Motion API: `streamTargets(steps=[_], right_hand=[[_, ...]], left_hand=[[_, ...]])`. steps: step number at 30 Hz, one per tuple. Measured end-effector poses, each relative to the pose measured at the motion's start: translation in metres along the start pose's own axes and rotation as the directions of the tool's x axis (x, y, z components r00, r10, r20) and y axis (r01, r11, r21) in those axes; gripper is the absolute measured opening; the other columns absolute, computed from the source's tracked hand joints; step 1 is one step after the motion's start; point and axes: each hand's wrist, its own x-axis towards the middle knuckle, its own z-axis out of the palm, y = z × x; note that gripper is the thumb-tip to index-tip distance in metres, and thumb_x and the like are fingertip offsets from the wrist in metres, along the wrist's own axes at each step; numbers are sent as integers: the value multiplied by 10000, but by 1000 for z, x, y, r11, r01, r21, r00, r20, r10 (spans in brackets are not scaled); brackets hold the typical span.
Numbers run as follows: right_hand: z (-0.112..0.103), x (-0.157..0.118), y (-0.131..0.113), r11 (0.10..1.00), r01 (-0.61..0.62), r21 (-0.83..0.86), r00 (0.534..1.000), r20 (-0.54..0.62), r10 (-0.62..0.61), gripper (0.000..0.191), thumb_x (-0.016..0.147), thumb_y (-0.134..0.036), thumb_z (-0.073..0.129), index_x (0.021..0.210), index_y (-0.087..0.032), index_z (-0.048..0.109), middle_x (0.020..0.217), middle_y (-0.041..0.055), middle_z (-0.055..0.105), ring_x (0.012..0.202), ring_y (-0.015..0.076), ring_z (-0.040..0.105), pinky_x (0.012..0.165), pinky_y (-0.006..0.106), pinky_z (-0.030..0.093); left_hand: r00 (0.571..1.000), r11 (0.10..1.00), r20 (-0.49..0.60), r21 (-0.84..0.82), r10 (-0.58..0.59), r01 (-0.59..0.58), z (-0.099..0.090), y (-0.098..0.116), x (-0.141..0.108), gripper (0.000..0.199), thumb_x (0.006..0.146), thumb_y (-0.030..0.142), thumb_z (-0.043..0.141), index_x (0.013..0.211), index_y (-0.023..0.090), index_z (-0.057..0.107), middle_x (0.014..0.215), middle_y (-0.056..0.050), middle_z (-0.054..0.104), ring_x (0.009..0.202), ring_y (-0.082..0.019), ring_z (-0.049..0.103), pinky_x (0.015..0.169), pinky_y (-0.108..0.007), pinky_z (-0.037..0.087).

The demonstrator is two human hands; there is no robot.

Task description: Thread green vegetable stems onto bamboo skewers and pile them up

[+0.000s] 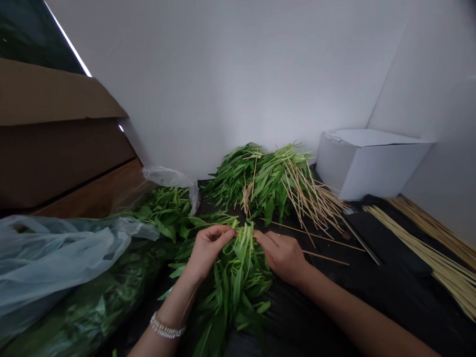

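A bunch of long-leaved greens, like water spinach (246,244), lies in front of me, pale stems up and leaves spread toward me. My left hand (211,248) pinches at the left side of the stem ends, thumb and forefinger together. My right hand (284,254) is closed at the right side of the same stems. A thin bamboo skewer (326,257) sticks out to the right from behind that hand, in line with its fingertips. Whether its tip is inside the stems is hidden.
Behind lie skewered greens (270,185) with many skewer ends (313,196) fanned rightward. More greens (164,203) and plastic bags (60,260) are at left, below a cardboard box (53,97). Loose skewers (434,259) and a white box (371,159) are at right.
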Motion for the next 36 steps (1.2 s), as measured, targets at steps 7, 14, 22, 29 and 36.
streamTargets(steps=[7,14,22,29,36], right_hand=[[1,0,0,1000,27,13,999,-24,-27,347,917,-87,353,1164,-82,597,728,43,628,623,143,561,596,278,427],[2,-1,-3,994,-43,104,998,39,39,315,934,-105,356,1117,-107,613,729,36,631,624,130,579,617,249,450],[2,-2,-4,986,-77,147,994,87,64,304,927,-114,371,1106,-116,616,736,37,627,635,136,586,617,251,453],[3,-2,-3,997,-9,83,999,43,6,328,928,-99,346,1111,-90,618,703,35,605,604,138,562,598,259,433],[1,2,-4,997,-7,75,999,41,4,319,947,-115,341,1109,-108,616,693,20,602,589,126,543,590,246,417]], left_hand=[[1000,999,1,24,-29,29,-1,-1,0,301,592,414,842,723,153,771,701,-42,749,596,-129,620,630,-235,491],[1000,999,6,38,-25,24,-1,0,-1,284,590,402,839,708,153,771,660,-35,735,563,-122,602,594,-227,478],[1000,997,26,77,-4,2,-2,3,-3,256,614,386,823,702,152,769,665,-41,729,576,-139,608,586,-237,477],[998,992,60,125,10,-17,-2,5,-2,256,609,399,815,661,155,755,634,-35,715,560,-149,604,583,-250,486],[992,994,123,106,11,-24,-1,6,-5,318,660,465,772,752,161,764,706,-41,729,640,-167,631,641,-257,491]])
